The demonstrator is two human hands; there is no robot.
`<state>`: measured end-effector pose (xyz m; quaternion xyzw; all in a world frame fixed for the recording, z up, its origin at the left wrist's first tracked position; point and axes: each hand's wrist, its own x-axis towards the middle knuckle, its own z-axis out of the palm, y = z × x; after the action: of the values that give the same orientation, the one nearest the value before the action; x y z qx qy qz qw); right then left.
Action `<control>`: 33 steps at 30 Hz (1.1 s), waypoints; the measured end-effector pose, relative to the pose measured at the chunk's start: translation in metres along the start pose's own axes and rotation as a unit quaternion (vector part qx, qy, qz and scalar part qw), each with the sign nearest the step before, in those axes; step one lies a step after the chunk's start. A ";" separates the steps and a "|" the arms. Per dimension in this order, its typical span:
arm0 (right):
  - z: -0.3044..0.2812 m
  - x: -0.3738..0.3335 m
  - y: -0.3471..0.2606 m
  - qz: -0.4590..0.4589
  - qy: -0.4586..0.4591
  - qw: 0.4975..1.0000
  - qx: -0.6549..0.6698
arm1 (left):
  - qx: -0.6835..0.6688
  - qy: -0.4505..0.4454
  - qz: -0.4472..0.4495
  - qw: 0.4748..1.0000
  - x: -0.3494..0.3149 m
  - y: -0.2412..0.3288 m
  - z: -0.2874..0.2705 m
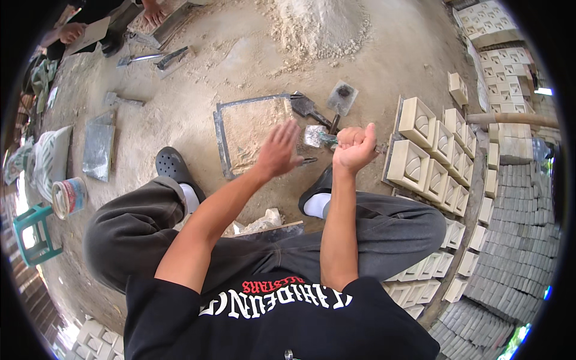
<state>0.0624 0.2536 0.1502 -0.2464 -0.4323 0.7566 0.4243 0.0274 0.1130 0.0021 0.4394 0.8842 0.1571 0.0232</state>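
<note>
Right fist (354,147) around gritty steel trowel (316,136)

One head-worn fisheye view looks steeply down, close over the squatting person's knees and ground.

The right hand (355,149) is clenched around the handle of a small trowel (316,136), while the left hand (278,151) hovers open beside it. Both are above a square metal frame (223,139) filled with sandy mix on the dirt floor (240,54), just left of rows of cast blocks (429,159).
</note>
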 end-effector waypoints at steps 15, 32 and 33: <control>-0.030 0.020 -0.018 -0.036 0.061 0.997 0.016 | 0.067 -0.043 -0.086 0.993 0.035 0.013 0.016; 0.003 0.015 0.020 0.011 0.018 1.000 -0.008 | 0.015 0.026 -0.151 0.988 0.038 -0.033 -0.002; 0.010 0.014 0.021 0.010 0.007 1.000 -0.003 | 0.013 0.029 -0.158 0.987 0.033 -0.033 0.001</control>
<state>0.0389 0.2551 0.1376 -0.2573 -0.4288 0.7579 0.4189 -0.0179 0.1211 -0.0057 0.2894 0.9447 0.1531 0.0165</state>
